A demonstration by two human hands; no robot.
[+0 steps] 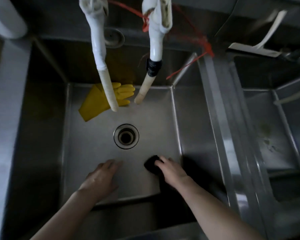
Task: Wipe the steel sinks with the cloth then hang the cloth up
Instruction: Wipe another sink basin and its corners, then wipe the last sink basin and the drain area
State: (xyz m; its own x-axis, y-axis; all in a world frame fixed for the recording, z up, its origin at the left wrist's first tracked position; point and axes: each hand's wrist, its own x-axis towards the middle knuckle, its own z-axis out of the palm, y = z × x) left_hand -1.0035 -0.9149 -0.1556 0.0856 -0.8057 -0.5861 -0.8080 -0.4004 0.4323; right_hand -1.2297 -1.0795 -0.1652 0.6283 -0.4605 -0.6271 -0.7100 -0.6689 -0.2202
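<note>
I look down into a deep steel sink (97, 149) with a round drain (126, 136) in the middle of its floor. My right hand (171, 170) presses a dark cloth (151, 164) onto the sink floor near the front right corner; most of the cloth is under my fingers. My left hand (100, 177) lies flat on the sink floor at the front, fingers apart, holding nothing. A second steel sink (274, 135) lies to the right behind a steel divider (220, 118).
Two white taped tap hoses (104, 66) (152, 54) hang over the back of the sink. A yellow rubber glove (100, 101) lies in the back left corner. Red string (189, 66) runs to the divider. A white squeegee (260, 44) rests at the back right.
</note>
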